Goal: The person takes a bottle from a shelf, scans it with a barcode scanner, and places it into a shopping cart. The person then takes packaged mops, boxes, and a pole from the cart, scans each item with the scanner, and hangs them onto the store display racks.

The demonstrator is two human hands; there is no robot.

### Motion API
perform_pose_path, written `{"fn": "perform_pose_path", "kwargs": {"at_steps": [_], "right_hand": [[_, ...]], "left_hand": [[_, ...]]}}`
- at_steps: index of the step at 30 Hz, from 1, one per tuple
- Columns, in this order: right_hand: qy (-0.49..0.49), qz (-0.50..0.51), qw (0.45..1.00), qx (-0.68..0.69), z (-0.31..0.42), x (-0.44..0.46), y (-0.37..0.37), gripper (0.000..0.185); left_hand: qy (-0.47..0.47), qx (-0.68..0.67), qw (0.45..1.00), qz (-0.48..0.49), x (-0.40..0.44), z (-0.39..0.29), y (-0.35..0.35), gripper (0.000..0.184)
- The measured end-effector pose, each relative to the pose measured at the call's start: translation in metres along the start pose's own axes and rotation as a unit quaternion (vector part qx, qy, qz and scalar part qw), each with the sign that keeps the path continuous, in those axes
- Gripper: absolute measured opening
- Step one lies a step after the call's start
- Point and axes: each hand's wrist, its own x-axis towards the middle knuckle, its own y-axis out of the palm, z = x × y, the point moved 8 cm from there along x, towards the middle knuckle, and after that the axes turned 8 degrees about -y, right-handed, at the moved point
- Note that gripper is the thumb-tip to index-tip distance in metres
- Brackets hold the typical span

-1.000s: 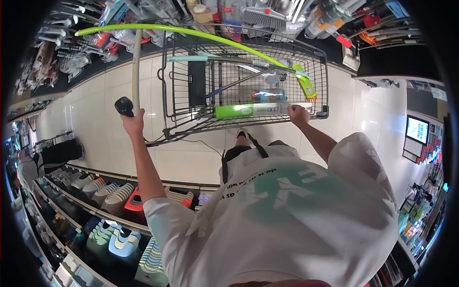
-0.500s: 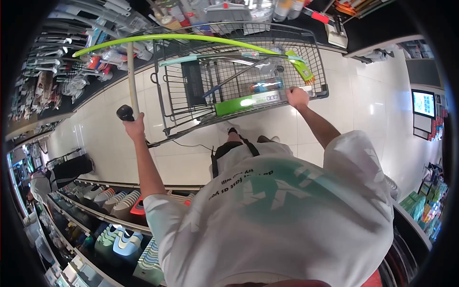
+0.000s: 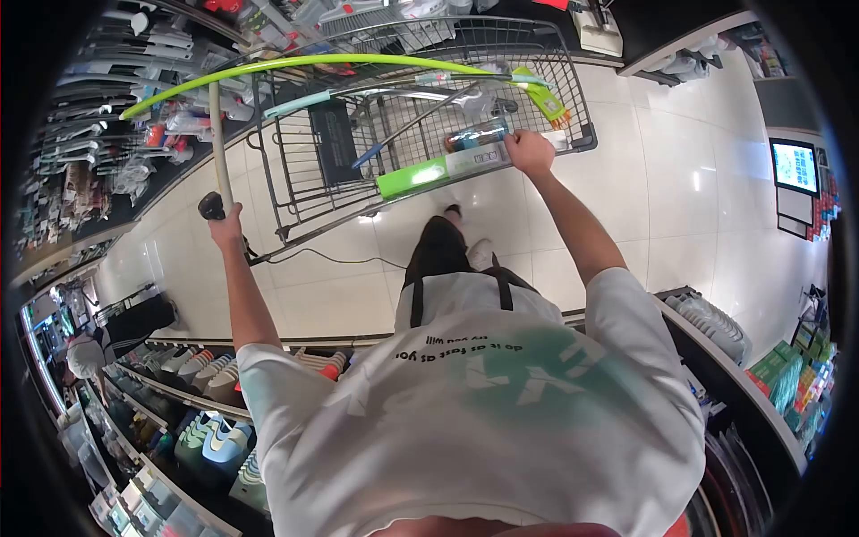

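Left hand (image 3: 225, 228) closed round the cart handle (image 3: 218, 148). Right hand (image 3: 531, 152), nearer the box (image 3: 447, 167), curled at the cart's (image 3: 588, 141) near edge, box lengthwise along it; rim or box gripped: cannot tell.

“as fast as” on shirt (image 3: 483, 438)

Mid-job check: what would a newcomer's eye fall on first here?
The lime-green broom, arching over the far side of the shopping cart, its pole jutting past the pale handle that the left hand grips. Next come the green-and-white box along the cart's near side, by the closed right hand, and the bright screen at far right.
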Motion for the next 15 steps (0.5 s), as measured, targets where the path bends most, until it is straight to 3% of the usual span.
{"fn": "perform_pose_path", "kwargs": {"at_steps": [8,15], "right_hand": [[-0.045,-0.119,0.991,0.037,-0.050,0.021,-0.035,0.034],[-0.026,-0.064,0.997,0.022,-0.076,0.042,-0.061,0.031]], "left_hand": [[0.062,-0.056,0.996,0.020,-0.033,-0.033,0.027,0.075],[0.061,-0.108,0.992,0.008,-0.077,-0.073,0.042,0.073]]}}
